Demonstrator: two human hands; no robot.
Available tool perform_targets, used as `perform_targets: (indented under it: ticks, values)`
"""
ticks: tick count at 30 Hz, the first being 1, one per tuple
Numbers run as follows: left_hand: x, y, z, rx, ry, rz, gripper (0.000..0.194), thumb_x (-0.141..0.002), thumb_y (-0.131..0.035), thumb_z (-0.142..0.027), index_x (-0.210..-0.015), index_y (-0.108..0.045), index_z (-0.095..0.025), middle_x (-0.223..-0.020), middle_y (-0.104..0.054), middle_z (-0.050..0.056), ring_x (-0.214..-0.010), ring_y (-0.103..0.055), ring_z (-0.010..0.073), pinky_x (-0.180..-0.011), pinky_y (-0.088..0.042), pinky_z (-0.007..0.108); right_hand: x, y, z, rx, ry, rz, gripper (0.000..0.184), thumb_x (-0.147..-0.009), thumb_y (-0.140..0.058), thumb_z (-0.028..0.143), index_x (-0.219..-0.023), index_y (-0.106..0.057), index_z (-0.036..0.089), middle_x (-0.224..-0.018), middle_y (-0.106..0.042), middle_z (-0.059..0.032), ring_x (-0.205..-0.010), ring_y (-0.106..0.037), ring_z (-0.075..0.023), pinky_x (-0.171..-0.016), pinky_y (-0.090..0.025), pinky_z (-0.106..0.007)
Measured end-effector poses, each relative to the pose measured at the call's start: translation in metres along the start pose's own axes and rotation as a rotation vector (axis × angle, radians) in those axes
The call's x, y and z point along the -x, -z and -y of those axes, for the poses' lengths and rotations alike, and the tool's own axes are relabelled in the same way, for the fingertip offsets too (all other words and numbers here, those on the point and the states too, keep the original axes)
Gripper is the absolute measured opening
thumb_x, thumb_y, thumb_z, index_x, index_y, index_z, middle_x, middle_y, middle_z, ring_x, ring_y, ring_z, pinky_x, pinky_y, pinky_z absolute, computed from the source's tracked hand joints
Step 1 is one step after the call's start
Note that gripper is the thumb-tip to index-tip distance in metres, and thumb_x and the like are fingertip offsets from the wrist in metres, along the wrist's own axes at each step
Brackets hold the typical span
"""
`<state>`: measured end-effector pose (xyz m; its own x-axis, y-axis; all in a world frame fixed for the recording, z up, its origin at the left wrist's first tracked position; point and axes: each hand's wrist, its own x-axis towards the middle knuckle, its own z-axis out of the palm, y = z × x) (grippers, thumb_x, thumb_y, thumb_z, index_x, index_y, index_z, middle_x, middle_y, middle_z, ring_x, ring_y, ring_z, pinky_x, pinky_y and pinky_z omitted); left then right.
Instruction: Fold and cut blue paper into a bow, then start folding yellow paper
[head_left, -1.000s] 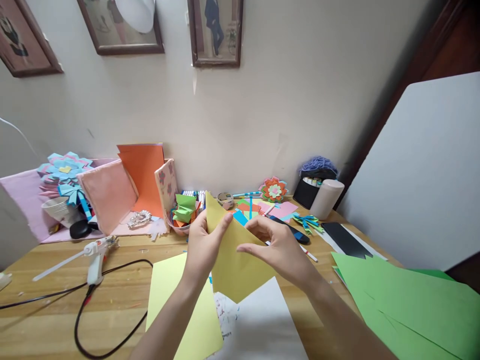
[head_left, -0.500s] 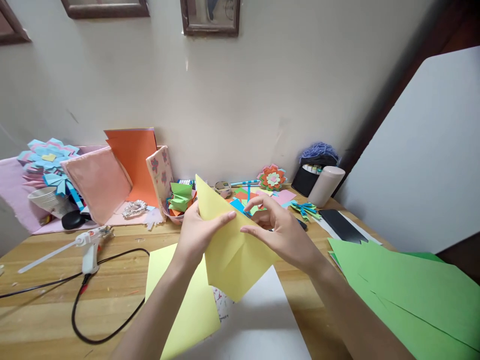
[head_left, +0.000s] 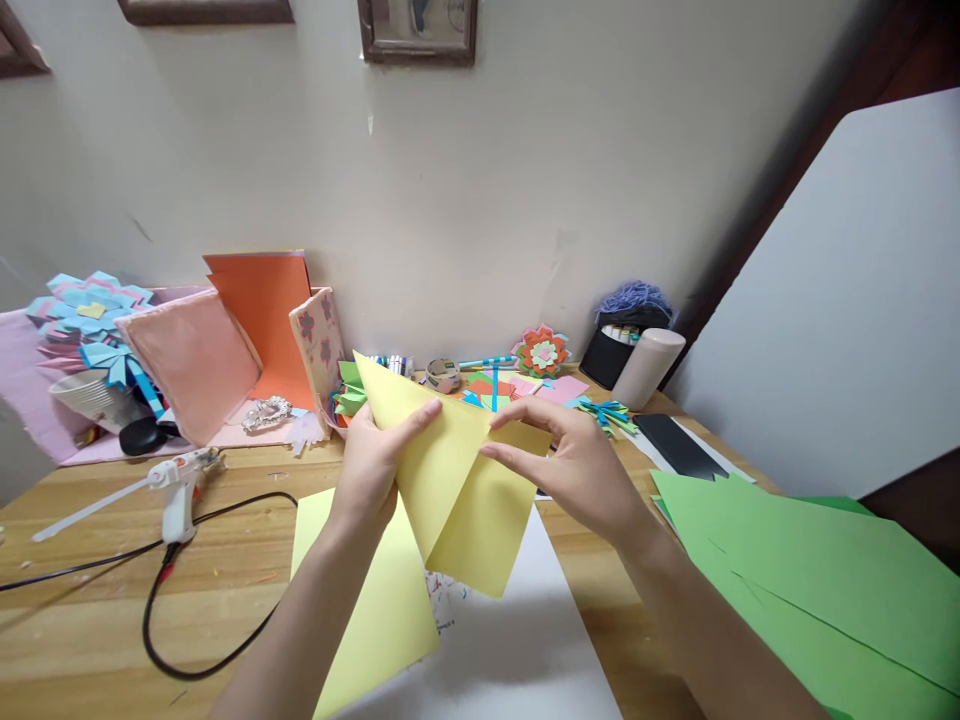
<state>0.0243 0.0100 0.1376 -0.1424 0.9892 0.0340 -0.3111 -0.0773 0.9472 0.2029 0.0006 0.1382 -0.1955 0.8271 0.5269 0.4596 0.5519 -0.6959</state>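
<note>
A yellow sheet of paper [head_left: 442, 470], partly folded over on itself along a diagonal, is held up above the table between both hands. My left hand [head_left: 379, 455] grips its left side, thumb flat on the front and the other fingers hidden behind. My right hand [head_left: 559, 460] pinches the edge of the folded layer near the middle between thumb and forefinger. Below lies another yellow sheet [head_left: 375, 620], overlapping a white sheet [head_left: 517, 640] that bears some small coloured marks.
A glue gun [head_left: 180, 490] with a looping black cable is at left. Green sheets [head_left: 810, 580] and a phone [head_left: 679, 447] lie at right. Along the wall stand a pink box [head_left: 191, 365], a paper flower [head_left: 541, 353], a tape roll [head_left: 442, 375] and a pale cylinder [head_left: 649, 367].
The held yellow paper has tilted and shifted slightly left, and its folded layer now shows a clear edge above the rest. My right hand has moved its pinch to that layer's edge.
</note>
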Motion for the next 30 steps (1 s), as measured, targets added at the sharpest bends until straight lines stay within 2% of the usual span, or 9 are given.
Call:
perform_targets:
  ticks: [4,13,19,24,30]
  values:
    - [0.003,-0.004,0.002,-0.003,-0.038,0.022,0.040,-0.055,-0.079,-0.031,-0.086,-0.061,-0.013,-0.084,-0.070,0.008,-0.071,-0.067,0.0224,-0.062,-0.055,0.031,-0.001,0.001,0.000,-0.043,-0.017,0.048,0.015,-0.078,-0.062,0.036,-0.074,-0.063,0.021,-0.080,-0.066,-0.0008,-0.076,-0.061,-0.0174,-0.072,-0.046,-0.027]
    - [0.007,-0.008,0.004,-0.040,-0.135,0.015,0.037,-0.056,-0.079,-0.030,-0.084,-0.066,-0.011,-0.087,-0.071,0.010,-0.073,-0.067,0.0226,-0.063,-0.054,0.030,0.002,-0.004,0.001,0.021,0.110,-0.134,0.009,-0.081,-0.057,0.028,-0.074,-0.058,0.021,-0.082,-0.066,-0.0031,-0.082,-0.060,-0.0199,-0.079,-0.045,-0.032]
    - [0.008,-0.008,0.003,-0.040,-0.118,0.045,0.033,-0.058,-0.078,-0.029,-0.084,-0.066,-0.012,-0.086,-0.071,0.009,-0.074,-0.067,0.0233,-0.063,-0.055,0.031,0.002,-0.005,-0.001,-0.116,0.013,-0.144,0.009,-0.079,-0.061,0.027,-0.074,-0.059,0.020,-0.078,-0.064,-0.0020,-0.076,-0.061,-0.0173,-0.072,-0.048,-0.029]
    - [0.009,-0.008,0.004,-0.009,-0.156,0.055,0.028,-0.059,-0.078,-0.025,-0.082,-0.067,-0.013,-0.084,-0.071,0.007,-0.073,-0.067,0.0206,-0.064,-0.054,0.029,-0.002,-0.005,-0.004,-0.243,-0.074,-0.145,0.013,-0.074,-0.067,0.029,-0.072,-0.060,0.019,-0.077,-0.065,-0.0025,-0.077,-0.064,-0.0178,-0.072,-0.051,-0.030]
    - [0.011,-0.009,0.004,-0.001,-0.199,0.064,0.020,-0.062,-0.076,-0.022,-0.079,-0.068,-0.015,-0.082,-0.072,0.003,-0.072,-0.066,0.0155,-0.064,-0.054,0.024,-0.002,-0.004,-0.002,-0.307,-0.104,-0.152,0.013,-0.073,-0.069,0.029,-0.071,-0.060,0.018,-0.076,-0.066,-0.0018,-0.077,-0.064,-0.0161,-0.073,-0.052,-0.027]
